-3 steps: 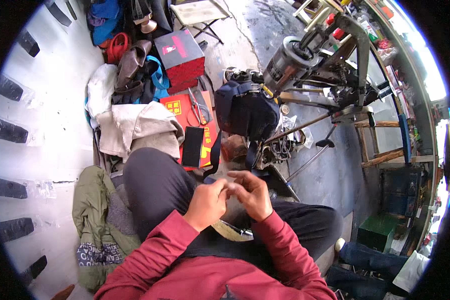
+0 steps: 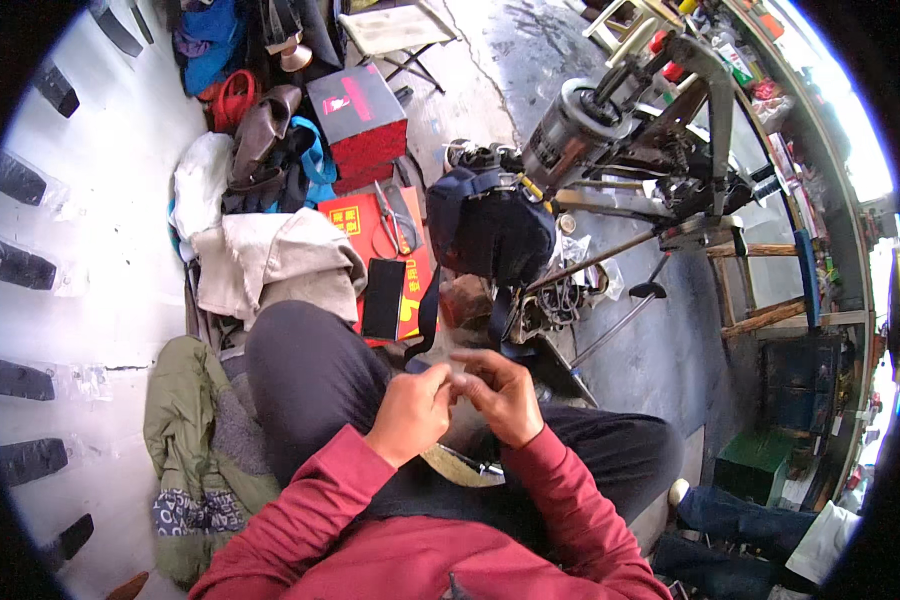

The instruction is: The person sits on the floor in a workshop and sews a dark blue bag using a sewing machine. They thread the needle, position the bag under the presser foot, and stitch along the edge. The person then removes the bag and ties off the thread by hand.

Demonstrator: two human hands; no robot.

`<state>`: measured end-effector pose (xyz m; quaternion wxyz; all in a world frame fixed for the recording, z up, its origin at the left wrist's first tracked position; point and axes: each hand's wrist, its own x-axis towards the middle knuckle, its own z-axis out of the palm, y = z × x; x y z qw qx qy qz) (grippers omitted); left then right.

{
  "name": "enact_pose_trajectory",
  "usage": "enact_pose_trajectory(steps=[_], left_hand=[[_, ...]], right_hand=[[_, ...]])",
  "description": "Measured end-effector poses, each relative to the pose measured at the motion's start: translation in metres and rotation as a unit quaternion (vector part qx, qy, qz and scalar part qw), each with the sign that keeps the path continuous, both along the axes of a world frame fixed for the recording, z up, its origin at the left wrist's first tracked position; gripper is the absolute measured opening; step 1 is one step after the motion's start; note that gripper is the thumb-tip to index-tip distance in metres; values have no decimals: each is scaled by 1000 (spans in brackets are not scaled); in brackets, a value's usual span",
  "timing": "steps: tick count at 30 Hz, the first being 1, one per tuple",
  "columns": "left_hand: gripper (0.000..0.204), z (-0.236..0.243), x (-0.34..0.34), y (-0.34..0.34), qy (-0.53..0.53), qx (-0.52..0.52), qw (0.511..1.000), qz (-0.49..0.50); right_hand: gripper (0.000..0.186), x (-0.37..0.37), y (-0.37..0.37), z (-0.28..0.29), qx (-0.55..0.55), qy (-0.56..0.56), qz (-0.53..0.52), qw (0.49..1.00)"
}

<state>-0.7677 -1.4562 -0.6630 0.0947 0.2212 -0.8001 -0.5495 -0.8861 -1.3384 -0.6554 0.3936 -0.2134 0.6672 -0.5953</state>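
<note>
My left hand (image 2: 408, 418) and my right hand (image 2: 508, 402) meet above my lap, thumbs and fingertips pinched together. What lies between the fingertips, if anything, is too small or hidden to make out. Just below the hands, a tan curved piece (image 2: 458, 470) rests across my lap, partly covered by my wrists. Beyond my fingers stands a dark bag (image 2: 490, 225) with loose hanging straps. To its left, a black phone (image 2: 383, 299) and a pair of scissors (image 2: 388, 222) lie on a red printed sheet or packet (image 2: 353, 210).
A machine with a metal cylinder (image 2: 570, 130) stands ahead right. Beige cloth (image 2: 260, 260) and a red-and-black box (image 2: 358, 115) are ahead left, with a folding stool (image 2: 395, 30) behind. A green jacket (image 2: 185, 430) lies left of my knee; a green box (image 2: 755, 467) sits right.
My hands stay pinched together in nearly the same place, with the right fingers shifting very slightly. The surroundings have moved a little in the view as my head shifts.
</note>
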Motion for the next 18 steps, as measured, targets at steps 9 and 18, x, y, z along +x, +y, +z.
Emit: enact_pose_trajectory(steps=[9, 18], left_hand=[[11, -8, 0, 3, 0, 32, 999, -9], [8, 6, -1, 2, 0, 49, 999, 14]], right_hand=[[23, -12, 3, 5, 117, 305, 45, 944], [23, -5, 0, 4, 81, 210, 34, 974]])
